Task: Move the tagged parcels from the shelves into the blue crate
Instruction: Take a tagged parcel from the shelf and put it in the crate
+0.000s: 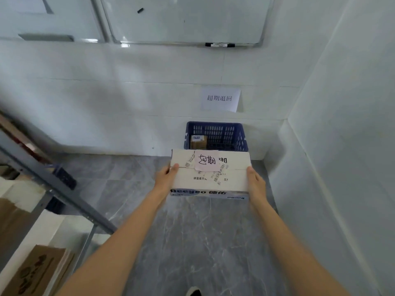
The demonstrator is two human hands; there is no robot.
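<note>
Above grey marbled floor [192, 242], a white tagged cardboard box [210, 182] is being clasped between left hand [167, 178] and right hand [255, 182], and could be snagged on the slotted blue plastic crate [239, 130] rim, already holding a small brown parcel [198, 142].

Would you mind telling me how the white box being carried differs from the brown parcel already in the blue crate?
The white box is held in the air by the left hand and right hand, one on each side; the brown parcel rests inside the blue crate. The white box looks much larger and bears blue print, while the brown parcel is plain cardboard. The white box carries a pink handwritten tag; the brown parcel's label is white. Both are labelled cartons.
</note>
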